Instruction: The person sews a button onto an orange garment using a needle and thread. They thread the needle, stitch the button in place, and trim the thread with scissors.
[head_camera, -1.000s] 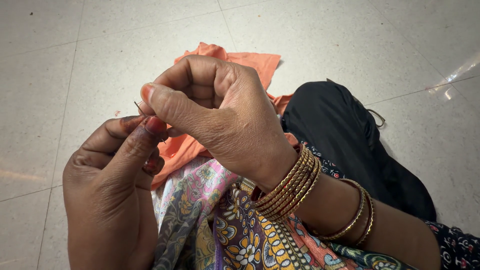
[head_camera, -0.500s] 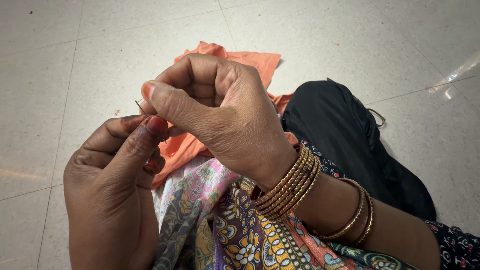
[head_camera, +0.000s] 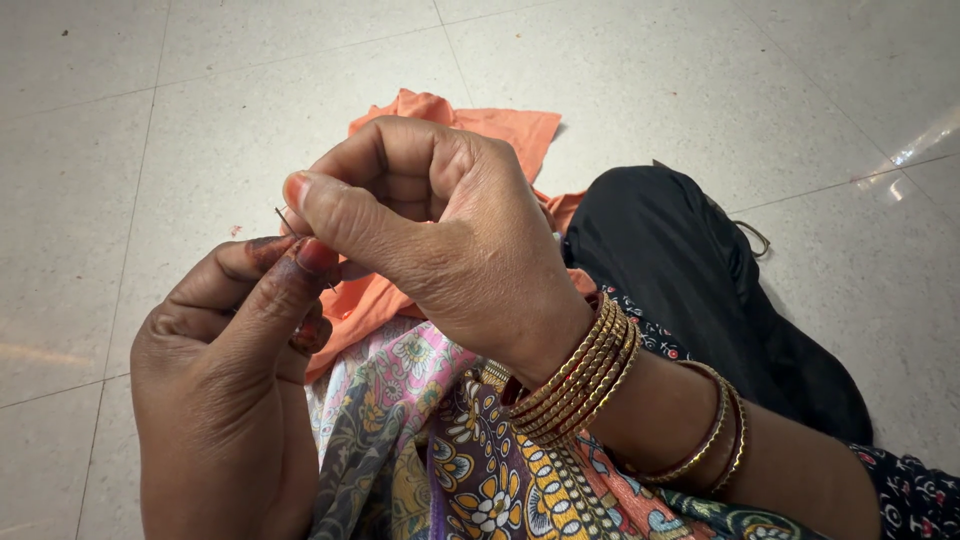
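We see little change from a second ago: our two hands have drifted slightly lower in the view and stay pressed close together, so we judge the fine work at the fingertips is ongoing rather than finished. The tiled floor (head_camera: 150, 90) fills the background. Across our lap lies a patterned floral garment (head_camera: 470, 460), and beyond it a black-clothed leg (head_camera: 690, 270) reaches to the right. An orange cloth (head_camera: 480, 125) sits crumpled on the floor beneath and behind our hands, in the same place as before.

Our right hand (head_camera: 440, 235), with gold bangles (head_camera: 575, 370) on the wrist, is curled into a loose fist, thumb pressed against the forefinger. Our left hand (head_camera: 225, 350) has its grip pinched shut, thumb and forefinger tips meeting just under the right thumb. A thin sewing needle (head_camera: 283, 219) pokes up and to the left from between the two grips, barely shifted.

The right fist covers most of the needle, so we cannot tell which grip truly holds it. Any thread is too fine to make out, and our left forearm is cut off by the bottom edge.
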